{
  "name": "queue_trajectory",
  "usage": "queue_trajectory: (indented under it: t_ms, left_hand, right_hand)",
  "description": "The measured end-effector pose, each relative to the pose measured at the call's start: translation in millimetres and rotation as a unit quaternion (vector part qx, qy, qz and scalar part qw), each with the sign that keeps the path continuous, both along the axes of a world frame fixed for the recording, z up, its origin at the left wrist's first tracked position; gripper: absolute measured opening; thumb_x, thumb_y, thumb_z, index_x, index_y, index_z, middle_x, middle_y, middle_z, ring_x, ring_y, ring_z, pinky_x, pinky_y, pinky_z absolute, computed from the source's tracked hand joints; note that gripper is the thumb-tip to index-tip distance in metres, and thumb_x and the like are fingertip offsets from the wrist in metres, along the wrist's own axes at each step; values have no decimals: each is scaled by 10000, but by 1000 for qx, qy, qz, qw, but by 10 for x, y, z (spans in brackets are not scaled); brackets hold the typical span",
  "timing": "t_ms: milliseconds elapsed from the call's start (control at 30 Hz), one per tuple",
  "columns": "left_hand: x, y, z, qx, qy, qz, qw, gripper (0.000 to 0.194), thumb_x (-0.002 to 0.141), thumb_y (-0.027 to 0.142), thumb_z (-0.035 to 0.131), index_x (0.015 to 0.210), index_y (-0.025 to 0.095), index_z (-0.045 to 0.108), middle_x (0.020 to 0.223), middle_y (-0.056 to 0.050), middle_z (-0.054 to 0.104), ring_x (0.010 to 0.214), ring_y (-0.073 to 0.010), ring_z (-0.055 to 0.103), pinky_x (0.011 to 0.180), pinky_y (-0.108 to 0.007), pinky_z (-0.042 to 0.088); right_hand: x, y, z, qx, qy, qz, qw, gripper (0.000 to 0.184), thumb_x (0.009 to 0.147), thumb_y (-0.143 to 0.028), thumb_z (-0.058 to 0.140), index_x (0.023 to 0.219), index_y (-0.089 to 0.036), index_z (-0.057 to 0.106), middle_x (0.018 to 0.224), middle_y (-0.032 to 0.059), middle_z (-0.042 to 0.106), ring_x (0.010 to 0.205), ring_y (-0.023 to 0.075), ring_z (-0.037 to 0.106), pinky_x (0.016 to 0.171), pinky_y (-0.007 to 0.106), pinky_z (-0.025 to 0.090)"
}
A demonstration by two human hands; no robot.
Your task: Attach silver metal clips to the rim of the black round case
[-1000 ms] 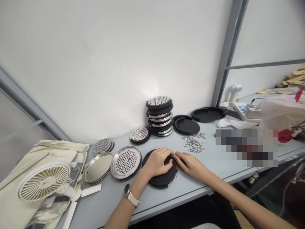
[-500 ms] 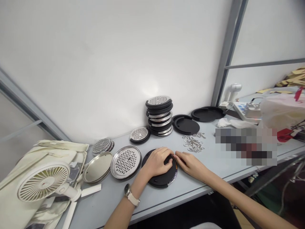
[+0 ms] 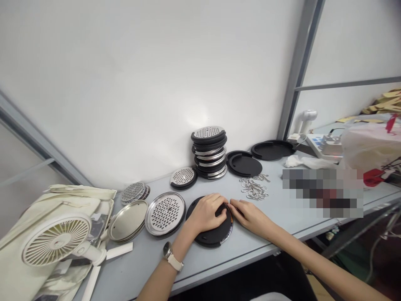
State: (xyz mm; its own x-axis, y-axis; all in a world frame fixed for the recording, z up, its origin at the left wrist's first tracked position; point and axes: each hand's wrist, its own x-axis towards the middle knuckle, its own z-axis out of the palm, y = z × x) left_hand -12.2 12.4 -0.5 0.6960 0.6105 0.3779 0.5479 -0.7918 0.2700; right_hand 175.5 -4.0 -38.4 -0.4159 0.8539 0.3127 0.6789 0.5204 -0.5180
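Observation:
My left hand [image 3: 209, 214] lies over a round black base [image 3: 216, 235], with its fingers curled at the far right rim and its thumb bent inward. A thin shiny edge with coloured patches shows along the base's right side. At that same rim, my right hand [image 3: 249, 216] presses its closed fingertips, close to the left fingertips. What exactly lies between the fingertips is hidden. Just left of the base sits a round metal grater disc [image 3: 165, 213] with a raised rim. A heap of small metal clips [image 3: 255, 189] lies beyond my right hand.
A stack of black bases and metal discs [image 3: 209, 154] stands by the wall, beside a smaller perforated disc [image 3: 183, 177]. Black round bases [image 3: 244, 164] lie right of it. Plain metal lids [image 3: 129, 221] and a white fan [image 3: 59, 240] are leftward. A plastic bag [image 3: 372, 142] is at right.

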Motion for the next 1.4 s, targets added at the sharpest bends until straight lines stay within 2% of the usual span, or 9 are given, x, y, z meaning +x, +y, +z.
queue_trajectory:
  t_ms: [1400]
  left_hand:
    - [-5, 10, -12, 5, -1, -1, 1000, 166, 824, 142, 529, 984, 184, 538, 933, -40, 602, 897, -189, 566, 809, -300, 455]
  right_hand:
    - [-8, -15, 43, 4, 3, 8, 1000, 312, 992, -297, 279, 750, -214, 458, 653, 10, 575, 570, 155, 533, 566, 257, 363]
